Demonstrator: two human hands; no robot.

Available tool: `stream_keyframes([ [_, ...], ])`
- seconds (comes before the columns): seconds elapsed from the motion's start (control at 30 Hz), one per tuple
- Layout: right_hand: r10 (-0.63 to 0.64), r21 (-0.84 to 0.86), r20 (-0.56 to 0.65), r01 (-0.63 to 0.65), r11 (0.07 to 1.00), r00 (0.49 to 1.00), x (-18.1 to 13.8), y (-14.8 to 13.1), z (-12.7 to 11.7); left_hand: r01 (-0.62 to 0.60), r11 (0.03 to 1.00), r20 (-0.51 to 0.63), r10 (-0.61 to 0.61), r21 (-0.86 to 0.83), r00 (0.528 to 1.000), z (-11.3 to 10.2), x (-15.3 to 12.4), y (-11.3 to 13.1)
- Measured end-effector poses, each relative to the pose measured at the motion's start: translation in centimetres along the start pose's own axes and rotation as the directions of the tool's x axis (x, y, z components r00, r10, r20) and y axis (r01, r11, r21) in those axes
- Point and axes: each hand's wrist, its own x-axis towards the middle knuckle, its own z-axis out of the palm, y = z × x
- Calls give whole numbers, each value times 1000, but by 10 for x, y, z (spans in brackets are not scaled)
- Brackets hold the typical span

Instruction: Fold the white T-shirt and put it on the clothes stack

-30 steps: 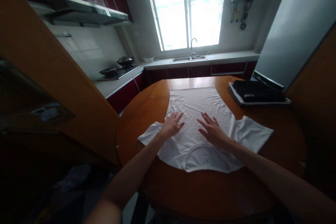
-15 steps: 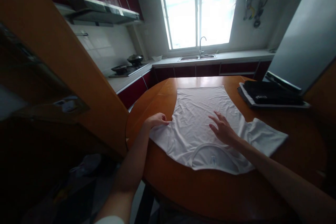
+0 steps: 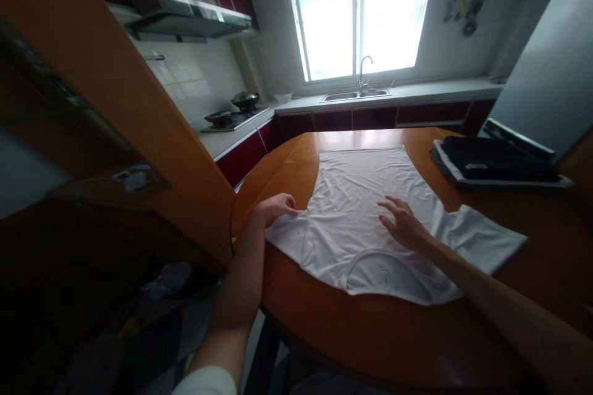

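Note:
A white T-shirt (image 3: 352, 197) lies spread out on the wooden table (image 3: 324, 327), its neckline toward me and its hem at the far side. Wrinkles run across the body of the shirt. My left hand (image 3: 279, 205) pinches the edge of the left sleeve between thumb and fingers. Over the right half of the shirt's body, my right hand (image 3: 402, 222) has its fingers spread and holds nothing. Whether its fingertips touch the cloth I cannot tell. The right sleeve lies flat, pointing outward beyond my right forearm.
A stack of folded dark and white clothes (image 3: 500, 163) sits at the table's right side. Beyond the table are a counter with a sink (image 3: 356, 96) and a stove with pans (image 3: 244, 100). A wooden partition (image 3: 185, 154) stands close on the left.
The view has shifted slightly, so the scene sits a little further right. Both hands keep almost the same places on the shirt, the left still pinching the sleeve.

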Motion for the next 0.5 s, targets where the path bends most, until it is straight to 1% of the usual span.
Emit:
stream_keyframes([
  [0.07,5,4,-1,-5,1000,1000,0,1,1,-6,1000,-12,6,-8,1000,-1,0,-2],
  [0.13,6,6,-2,-6,1000,1000,0,2,1,15,1000,-50,-16,-13,999,-1,0,-5],
  [0.2,6,9,-2,-6,1000,1000,0,1,0,67,998,-124,-69,-19,990,1,0,-6],
  [0.3,10,13,1,-10,1000,1000,0,1,-1,128,992,-235,-130,-23,963,6,1,-6],
  [0.5,7,34,-6,-7,999,1000,1,2,-3,133,991,-361,-119,16,925,12,5,5],
])
